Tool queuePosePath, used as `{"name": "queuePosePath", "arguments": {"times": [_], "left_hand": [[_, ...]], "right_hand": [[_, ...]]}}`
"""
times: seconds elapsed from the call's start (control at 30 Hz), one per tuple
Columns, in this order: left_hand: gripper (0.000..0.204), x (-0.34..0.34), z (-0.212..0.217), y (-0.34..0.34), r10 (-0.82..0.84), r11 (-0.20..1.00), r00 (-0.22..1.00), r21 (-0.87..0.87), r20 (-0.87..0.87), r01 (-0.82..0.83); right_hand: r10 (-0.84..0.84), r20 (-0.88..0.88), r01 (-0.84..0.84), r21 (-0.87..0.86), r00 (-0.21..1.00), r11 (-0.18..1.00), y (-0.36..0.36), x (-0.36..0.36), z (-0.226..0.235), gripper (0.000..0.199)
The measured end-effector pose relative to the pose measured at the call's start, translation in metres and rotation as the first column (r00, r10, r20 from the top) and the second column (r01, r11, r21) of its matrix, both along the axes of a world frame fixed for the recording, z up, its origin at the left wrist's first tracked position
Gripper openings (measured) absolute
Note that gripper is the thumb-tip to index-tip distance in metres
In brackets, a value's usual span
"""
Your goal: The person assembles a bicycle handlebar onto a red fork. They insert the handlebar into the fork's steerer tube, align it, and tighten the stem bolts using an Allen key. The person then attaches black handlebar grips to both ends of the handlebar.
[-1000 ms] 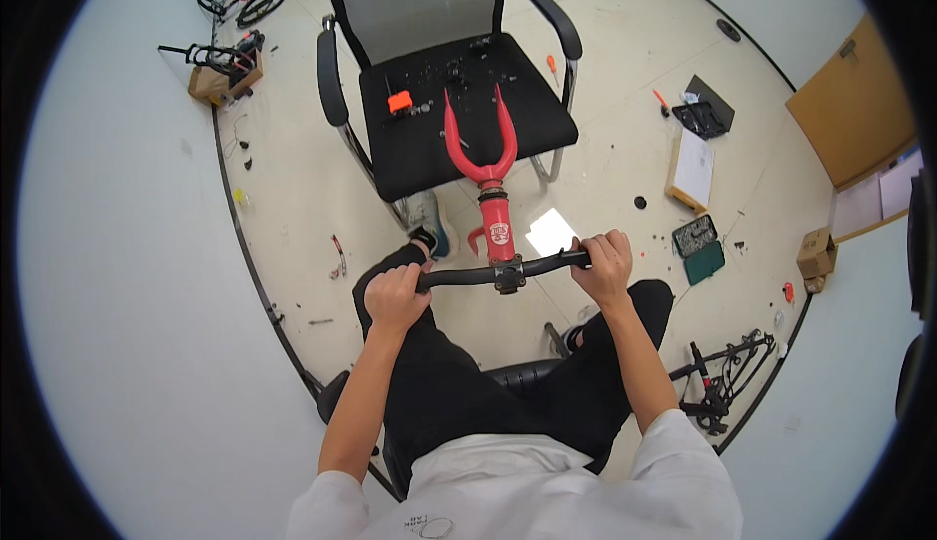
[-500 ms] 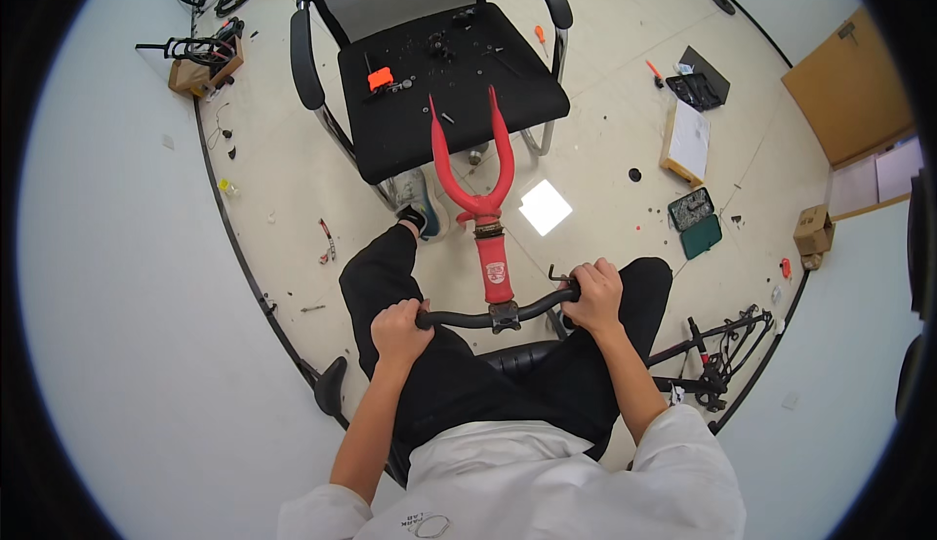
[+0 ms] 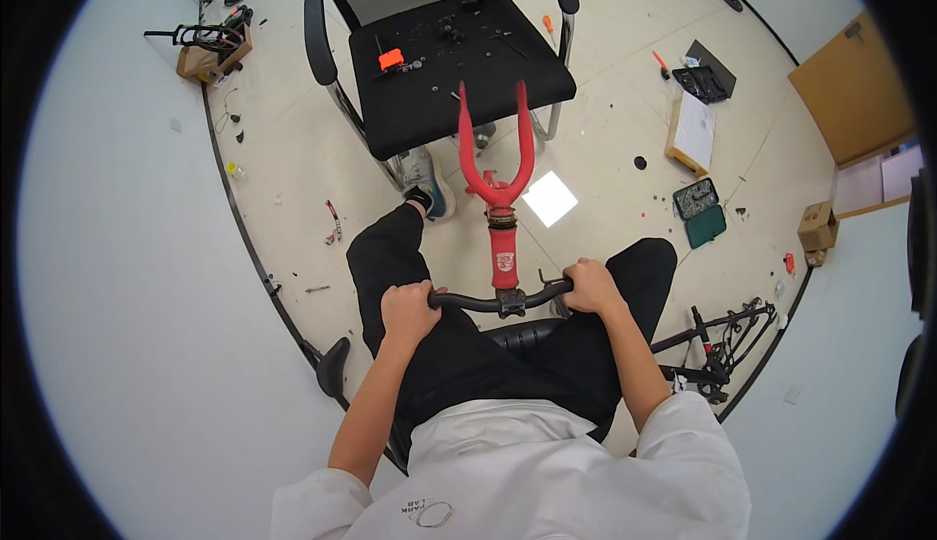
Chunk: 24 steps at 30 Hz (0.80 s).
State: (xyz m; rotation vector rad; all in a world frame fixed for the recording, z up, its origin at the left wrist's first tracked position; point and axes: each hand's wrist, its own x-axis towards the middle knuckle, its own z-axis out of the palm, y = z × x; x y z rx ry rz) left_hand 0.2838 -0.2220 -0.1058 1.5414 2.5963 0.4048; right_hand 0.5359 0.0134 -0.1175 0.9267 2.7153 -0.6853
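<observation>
My left hand is wrapped round the left end of a black bicycle handlebar. Around the opposite end my right hand is closed. A thin dark bent rod, like a hex key, pokes out beside the right fingers; whether that hand grips it I cannot tell. The bar's middle sits in a black stem clamp at the base of a red tube. From this tube a red bicycle fork points away from me, its two prong tips reaching the front edge of the chair seat.
A black office chair ahead carries small parts and an orange item. Right of me lie a black bicycle frame, a green case and a white-topped box. A saddle is at the left.
The fork has swung slightly rightward in the picture, and the handlebar has tilted and shifted a little with it. Both hands keep their grip. The whole view has shifted slightly.
</observation>
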Motion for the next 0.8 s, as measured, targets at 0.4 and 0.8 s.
{"name": "queuePosePath", "arguments": {"times": [0.4,0.8], "left_hand": [[0.025,-0.005,0.022,0.023,-0.053,0.999,0.998,0.005,-0.016,0.053],[0.014,-0.03,0.034,0.07,-0.018,0.999,0.989,-0.032,0.144,0.022]], "right_hand": [[-0.13,-0.028,0.131,0.003,0.991,0.991,0.013,0.001,-0.004,0.022],[-0.135,0.065,0.136,-0.002,0.989,0.991,0.06,-0.019,0.055,0.025]]}}
